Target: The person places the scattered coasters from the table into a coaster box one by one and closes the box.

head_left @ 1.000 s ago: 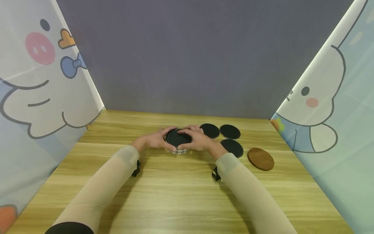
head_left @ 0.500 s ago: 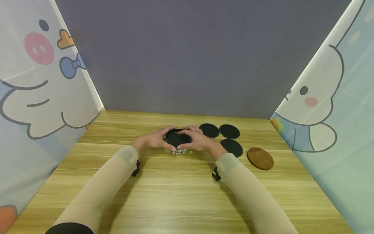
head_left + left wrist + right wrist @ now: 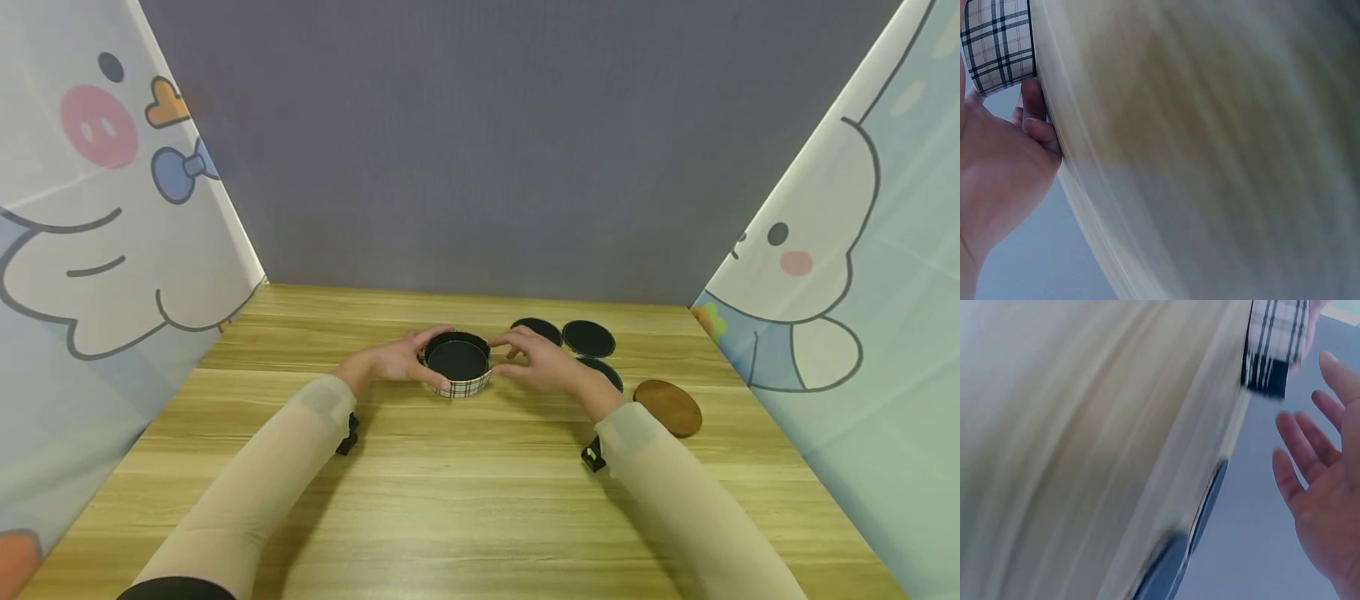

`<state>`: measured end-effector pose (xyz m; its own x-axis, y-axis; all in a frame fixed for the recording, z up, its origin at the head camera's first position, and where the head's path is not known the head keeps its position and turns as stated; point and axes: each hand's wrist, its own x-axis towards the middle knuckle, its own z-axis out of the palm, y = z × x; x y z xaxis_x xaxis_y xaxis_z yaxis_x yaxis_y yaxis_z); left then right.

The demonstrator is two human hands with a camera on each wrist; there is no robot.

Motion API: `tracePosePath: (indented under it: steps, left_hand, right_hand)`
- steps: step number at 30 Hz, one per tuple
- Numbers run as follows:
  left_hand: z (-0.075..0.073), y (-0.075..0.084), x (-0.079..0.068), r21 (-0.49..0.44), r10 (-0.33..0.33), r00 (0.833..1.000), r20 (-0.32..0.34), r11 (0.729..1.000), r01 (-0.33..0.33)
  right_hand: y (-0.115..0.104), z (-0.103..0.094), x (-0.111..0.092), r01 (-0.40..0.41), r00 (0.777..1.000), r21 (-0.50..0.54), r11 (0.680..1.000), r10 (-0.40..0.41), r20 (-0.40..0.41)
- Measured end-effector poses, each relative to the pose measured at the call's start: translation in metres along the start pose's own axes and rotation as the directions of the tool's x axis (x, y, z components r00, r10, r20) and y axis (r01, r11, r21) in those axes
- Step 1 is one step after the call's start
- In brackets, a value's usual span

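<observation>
A round holder (image 3: 467, 387) with plaid outer walls and a black inside stands on the table, towards the back. A black round coaster (image 3: 457, 362) lies down inside it. My left hand (image 3: 401, 360) grips the holder from the left, thumb at the near side and index finger along the far rim. In the left wrist view, fingers curl below the plaid wall (image 3: 1000, 47). My right hand (image 3: 546, 364) is just right of the holder, fingers loosely spread. The right wrist view shows a gap between its fingertips and the plaid wall (image 3: 1279, 331).
Three black round coasters lie right of the holder: one behind my right hand (image 3: 538, 327), a far-right coaster (image 3: 589, 338) and a nearer one (image 3: 604, 372), partly covered. A brown wooden disc (image 3: 667, 408) lies further right. A grey panel (image 3: 480, 167) closes the back.
The black coaster has sunk from level with the holder's rim to down inside. My right hand has let go and drawn off to the right. My left hand has stayed in place.
</observation>
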<state>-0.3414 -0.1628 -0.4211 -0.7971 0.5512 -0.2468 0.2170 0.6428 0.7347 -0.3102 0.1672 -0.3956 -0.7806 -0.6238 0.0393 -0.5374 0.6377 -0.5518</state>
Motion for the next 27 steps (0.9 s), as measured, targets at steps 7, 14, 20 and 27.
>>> tracePosePath:
  steps: [7, 14, 20, 27]
  left_hand:
    - [0.0, 0.001, -0.001, 0.005, -0.006, 1.0, -0.011, 1.0, 0.006]
    - [0.001, 0.0, -0.004, -0.009, -0.001, 1.0, -0.01, 1.0, 0.001]
    - [0.001, 0.001, -0.004, -0.007, 0.001, 1.0, -0.012, 1.0, -0.001]
    - [0.002, 0.004, -0.004, -0.009, -0.002, 1.0, -0.011, 1.0, 0.001]
  right_hand:
    - [0.03, -0.024, -0.041, -0.031, 0.999, -0.019, 0.999, 0.03, -0.038]
    - [0.066, -0.043, -0.076, -0.063, 0.996, 0.018, 0.998, 0.064, -0.069]
    - [0.084, -0.057, -0.097, -0.163, 0.985, -0.049, 0.985, 0.16, -0.065]
    - [0.092, -0.065, -0.108, -0.237, 0.971, -0.113, 0.965, 0.235, -0.033]
